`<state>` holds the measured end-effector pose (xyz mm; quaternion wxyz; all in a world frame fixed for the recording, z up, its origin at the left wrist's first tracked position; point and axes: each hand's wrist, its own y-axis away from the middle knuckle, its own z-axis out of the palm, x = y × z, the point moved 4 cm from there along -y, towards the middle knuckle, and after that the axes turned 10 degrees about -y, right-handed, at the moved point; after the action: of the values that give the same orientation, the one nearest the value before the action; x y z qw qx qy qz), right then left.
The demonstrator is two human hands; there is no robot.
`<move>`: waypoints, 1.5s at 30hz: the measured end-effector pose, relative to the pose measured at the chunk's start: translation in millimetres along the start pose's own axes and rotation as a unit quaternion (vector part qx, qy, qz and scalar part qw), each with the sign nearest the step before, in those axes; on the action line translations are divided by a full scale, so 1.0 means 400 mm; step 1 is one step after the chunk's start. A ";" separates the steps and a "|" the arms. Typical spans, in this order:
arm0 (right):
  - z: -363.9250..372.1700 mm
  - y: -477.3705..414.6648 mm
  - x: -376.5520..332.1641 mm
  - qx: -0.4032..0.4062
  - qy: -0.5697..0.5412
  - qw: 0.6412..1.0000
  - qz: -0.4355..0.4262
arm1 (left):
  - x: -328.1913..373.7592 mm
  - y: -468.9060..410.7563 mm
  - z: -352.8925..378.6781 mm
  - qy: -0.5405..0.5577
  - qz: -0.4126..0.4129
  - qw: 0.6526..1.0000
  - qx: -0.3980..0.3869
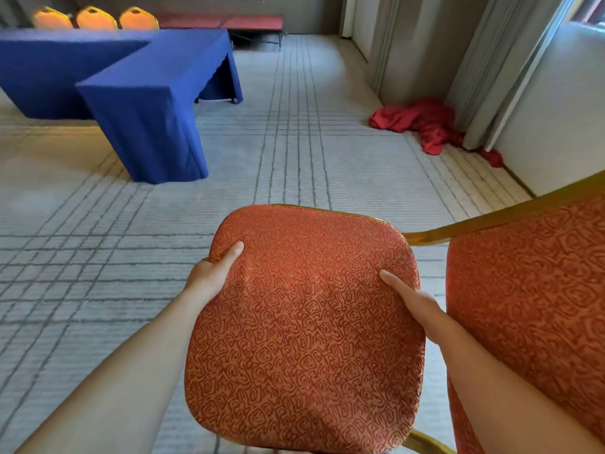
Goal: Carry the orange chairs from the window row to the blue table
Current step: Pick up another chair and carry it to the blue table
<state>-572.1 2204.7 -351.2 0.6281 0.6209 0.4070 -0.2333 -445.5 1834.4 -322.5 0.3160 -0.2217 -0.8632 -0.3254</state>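
A: Your left hand (209, 276) is gripping the left edge of the orange chair (304, 322) at its seat. The left thumb (234, 252) is lying on top of the cushion, and the other fingers are curling out of sight underneath.

B: Your right hand (412, 299) is doing the same on the opposite edge, with the right thumb (391, 278) on the fabric and the rest hidden below. You are holding the seat between both hands.

A: The cushion is facing up at you between your fingers. The backrest (530, 290), with its gold frame (491, 217), is rising just to the right of your right fingers.

B: The legs are hiding under the cushion, so I cannot tell whether they are touching the carpet (294, 142).

A: Well ahead of your left fingers and off to the left, the blue desk (147, 103) is standing in an L, its cloth hanging to the floor.

B: Three orange chairs (95, 18) are sitting in a row along its far side.

A: Ahead of your right fingers, a red cloth (422, 121) is lying crumpled on the carpet against the grey curtains (484, 60).
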 end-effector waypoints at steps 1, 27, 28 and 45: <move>0.017 -0.045 -0.021 0.000 0.004 1.000 0.004 | 0.020 -0.048 0.002 -0.001 -0.002 1.000 -0.003; 0.585 -1.189 -0.833 -0.049 0.043 0.997 0.050 | 0.613 -1.319 -0.061 0.015 -0.060 0.998 0.018; 0.622 -1.227 -0.866 -0.049 0.043 0.997 0.048 | 0.631 -1.377 -0.072 0.021 -0.062 0.998 0.015; 1.074 -1.805 -1.487 -0.032 0.007 0.999 0.014 | 1.116 -2.262 -0.274 -0.002 -0.005 1.000 0.003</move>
<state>-1386.4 1574.8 -344.5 0.6482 0.6078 0.4098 -0.2065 -1247.4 1212.3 -331.6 0.3132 -0.2168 -0.8660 -0.3240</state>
